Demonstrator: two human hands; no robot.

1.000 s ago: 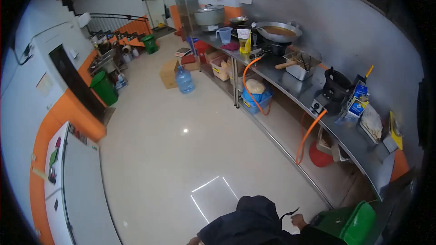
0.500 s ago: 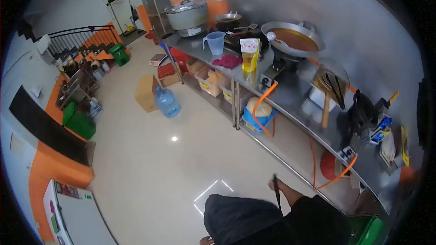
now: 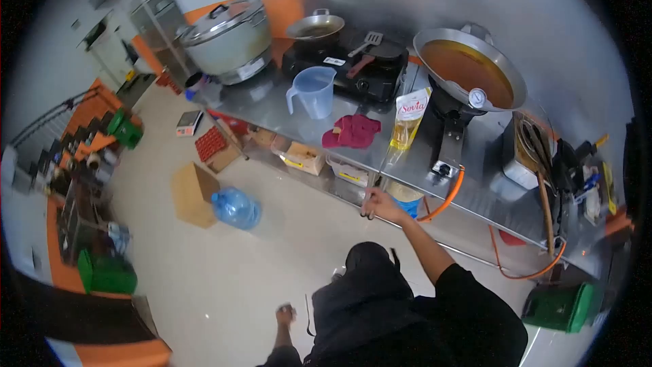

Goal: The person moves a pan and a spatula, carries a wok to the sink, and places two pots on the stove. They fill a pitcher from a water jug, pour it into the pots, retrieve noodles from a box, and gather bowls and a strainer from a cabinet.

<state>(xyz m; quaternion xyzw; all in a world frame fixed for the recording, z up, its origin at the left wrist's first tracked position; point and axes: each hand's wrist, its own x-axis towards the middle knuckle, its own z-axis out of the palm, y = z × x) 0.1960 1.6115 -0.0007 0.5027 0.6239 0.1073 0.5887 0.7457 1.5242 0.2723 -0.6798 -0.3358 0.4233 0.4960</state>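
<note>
Right hand (image 3: 380, 205) at the front edge of the long steel tabletop (image 3: 285, 112), fingers curled; cannot tell whether it pinches anything. Nearest thing: one yellow oil pouch (image 3: 409, 117), upright near that edge, beside one crumpled red cloth (image 3: 352, 130). Further back, one clear plastic jug (image 3: 314, 92) and one oil-filled steel wok (image 3: 468, 68). Left hand (image 3: 285, 314) fisted, low over the pale tiled floor (image 3: 238, 278), where one blue water bottle (image 3: 236, 208) lies.
</note>
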